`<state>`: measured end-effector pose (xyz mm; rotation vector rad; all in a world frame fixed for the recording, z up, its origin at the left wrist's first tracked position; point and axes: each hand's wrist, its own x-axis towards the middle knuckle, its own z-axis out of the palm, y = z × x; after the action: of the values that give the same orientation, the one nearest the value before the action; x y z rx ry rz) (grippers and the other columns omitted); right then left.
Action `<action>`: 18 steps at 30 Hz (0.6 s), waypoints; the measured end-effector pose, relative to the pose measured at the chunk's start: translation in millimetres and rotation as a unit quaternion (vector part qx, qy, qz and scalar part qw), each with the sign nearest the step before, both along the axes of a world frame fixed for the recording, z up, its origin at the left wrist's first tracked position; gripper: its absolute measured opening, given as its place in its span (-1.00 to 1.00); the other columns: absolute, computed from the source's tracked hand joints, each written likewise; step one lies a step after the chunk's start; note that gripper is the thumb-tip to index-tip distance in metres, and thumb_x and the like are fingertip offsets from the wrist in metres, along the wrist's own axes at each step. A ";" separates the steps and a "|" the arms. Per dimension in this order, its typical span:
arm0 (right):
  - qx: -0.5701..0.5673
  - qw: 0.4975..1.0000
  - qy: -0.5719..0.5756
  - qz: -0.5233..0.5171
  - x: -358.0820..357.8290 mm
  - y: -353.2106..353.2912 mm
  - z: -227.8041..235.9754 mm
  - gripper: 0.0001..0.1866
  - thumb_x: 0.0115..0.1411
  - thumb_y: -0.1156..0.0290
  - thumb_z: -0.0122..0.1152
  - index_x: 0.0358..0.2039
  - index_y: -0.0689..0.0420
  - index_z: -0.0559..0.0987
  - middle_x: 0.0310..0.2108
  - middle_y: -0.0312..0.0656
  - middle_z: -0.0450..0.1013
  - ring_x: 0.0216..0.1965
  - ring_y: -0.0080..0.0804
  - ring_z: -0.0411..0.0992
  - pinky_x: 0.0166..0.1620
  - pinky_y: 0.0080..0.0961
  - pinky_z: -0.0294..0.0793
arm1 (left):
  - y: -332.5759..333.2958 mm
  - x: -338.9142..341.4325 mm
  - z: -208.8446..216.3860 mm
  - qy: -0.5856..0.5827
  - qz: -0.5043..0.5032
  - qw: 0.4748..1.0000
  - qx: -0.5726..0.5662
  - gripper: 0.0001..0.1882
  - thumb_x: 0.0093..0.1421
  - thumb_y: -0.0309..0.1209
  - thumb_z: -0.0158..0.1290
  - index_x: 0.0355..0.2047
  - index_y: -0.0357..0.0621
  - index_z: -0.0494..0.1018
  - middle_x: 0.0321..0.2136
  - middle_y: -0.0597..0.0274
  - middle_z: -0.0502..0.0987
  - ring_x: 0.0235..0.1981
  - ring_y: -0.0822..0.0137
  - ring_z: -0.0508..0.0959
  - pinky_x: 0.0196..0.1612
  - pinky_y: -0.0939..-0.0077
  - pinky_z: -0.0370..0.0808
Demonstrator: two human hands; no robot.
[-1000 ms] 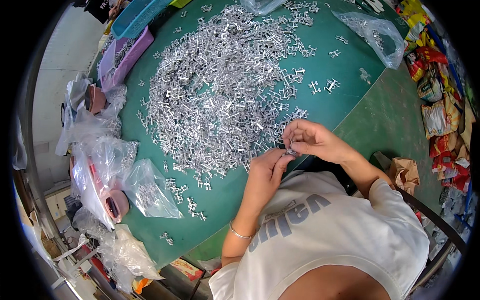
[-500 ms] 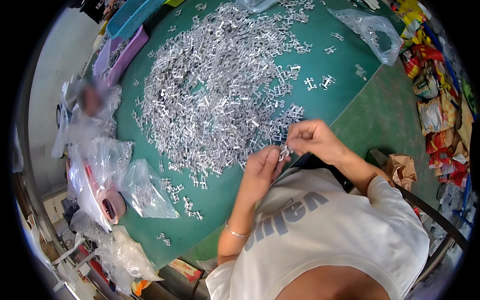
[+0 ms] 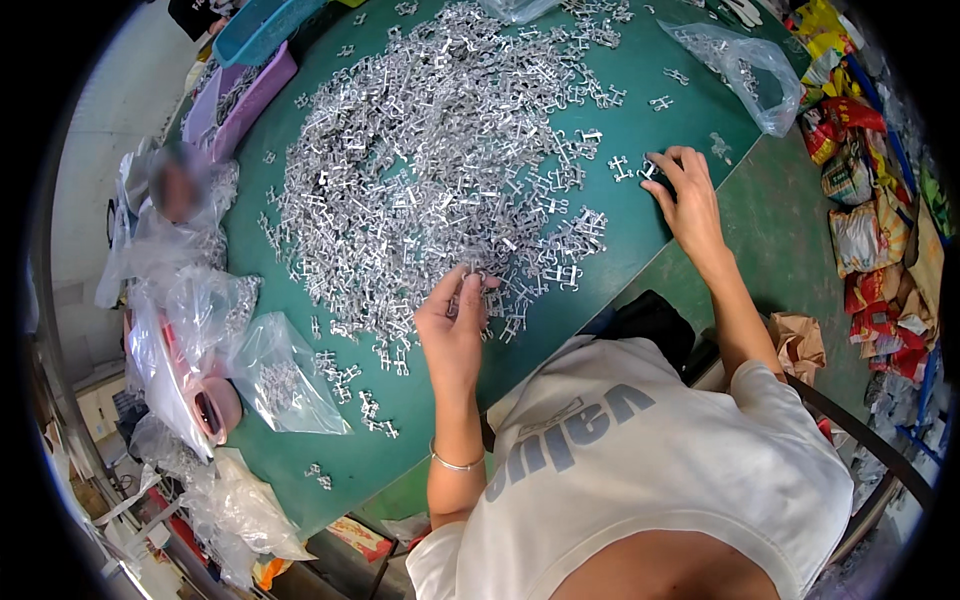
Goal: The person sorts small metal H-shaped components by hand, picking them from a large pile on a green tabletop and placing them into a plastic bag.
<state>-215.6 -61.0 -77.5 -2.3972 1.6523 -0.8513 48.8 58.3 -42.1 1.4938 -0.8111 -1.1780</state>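
A broad heap of small silver metal pieces with hooked ends (image 3: pixel 430 170) covers much of the green table (image 3: pixel 640 225). At its near edge, my left hand (image 3: pixel 452 325) is closed in a pinch on one metal hook piece, partly hidden by the fingers. To the right of the heap, my right hand (image 3: pixel 690 205) has thumb and forefinger on either side of a loose hook piece (image 3: pixel 648 171) on the table. Another loose hook piece (image 3: pixel 620 168) lies just left of those fingertips.
A clear bag of pieces (image 3: pixel 285 385) lies at the left, near a pink container (image 3: pixel 218 410). Purple (image 3: pixel 245 115) and blue (image 3: pixel 265 35) bins stand at the far left. Another clear bag (image 3: pixel 770 85) rests at the far right. Colourful packets (image 3: pixel 855 235) line the right side.
My hands were together at the table's near edge, fingering a piece. They have parted: the left moved left to the heap, the right reached out to the loose pieces.
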 end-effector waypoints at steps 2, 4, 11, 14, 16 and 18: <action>-0.008 0.996 -0.094 0.006 2.8 -1.1 -2.0 -0.78 -0.02 0.54 0.17 -0.30 0.26 0.48 -0.35 -0.14 0.36 -0.38 -0.29 0.33 -0.33 -0.47 0.34 | -0.7 -1.2 0.5 0.065 0.010 0.998 0.002 -0.83 0.17 -0.53 -0.08 -0.26 -0.37 0.41 -0.49 0.17 0.51 -0.71 0.66 0.19 -0.66 0.76 0.14; 0.034 0.969 -0.246 -0.004 5.4 -0.4 -6.2 -0.82 0.01 0.57 0.14 -0.32 0.27 0.48 -0.39 -0.13 0.38 -0.46 -0.35 0.36 -0.38 -0.53 0.34 | 1.4 -2.3 0.6 0.106 0.015 0.994 0.017 -0.83 0.15 -0.54 -0.07 -0.25 -0.36 0.41 -0.51 0.17 0.52 -0.72 0.67 0.21 -0.67 0.78 0.17; 0.038 0.994 -0.099 0.033 12.7 13.5 11.0 -0.72 -0.09 0.42 0.25 -0.33 0.25 0.49 -0.37 -0.12 0.37 -0.31 -0.22 0.32 -0.25 -0.43 0.33 | 3.9 -4.7 -6.0 0.126 0.026 0.992 0.008 -0.81 0.14 -0.57 -0.07 -0.21 -0.35 0.39 -0.50 0.14 0.53 -0.71 0.65 0.23 -0.67 0.78 0.18; 0.052 0.995 -0.060 0.060 13.4 24.1 12.7 -0.65 -0.15 0.38 0.29 -0.32 0.24 0.49 -0.34 -0.11 0.34 -0.28 -0.17 0.28 -0.22 -0.38 0.30 | 3.1 -5.6 -5.7 0.121 0.033 0.992 0.011 -0.79 0.15 -0.57 -0.08 -0.19 -0.35 0.39 -0.49 0.16 0.53 -0.71 0.66 0.23 -0.67 0.78 0.18; 0.071 0.994 -0.052 0.072 14.5 26.1 4.6 -0.65 -0.15 0.39 0.30 -0.31 0.23 0.50 -0.34 -0.11 0.34 -0.30 -0.17 0.28 -0.24 -0.37 0.31 | 2.0 -7.8 -3.5 0.137 0.040 0.990 0.011 -0.79 0.15 -0.56 -0.08 -0.19 -0.35 0.39 -0.48 0.17 0.53 -0.70 0.66 0.23 -0.66 0.78 0.19; 0.094 0.984 -0.137 0.067 15.7 27.1 3.3 -0.69 -0.13 0.48 0.28 -0.30 0.22 0.50 -0.38 -0.18 0.35 -0.39 -0.33 0.32 -0.32 -0.48 0.31 | 1.6 -10.3 -1.9 0.155 0.033 0.987 0.009 -0.81 0.16 -0.57 -0.10 -0.23 -0.37 0.40 -0.46 0.15 0.51 -0.70 0.65 0.20 -0.65 0.76 0.16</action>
<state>-199.9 -33.9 -74.2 -2.1269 1.3860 -0.9083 38.5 59.9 -44.0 1.2995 -0.5369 -1.3280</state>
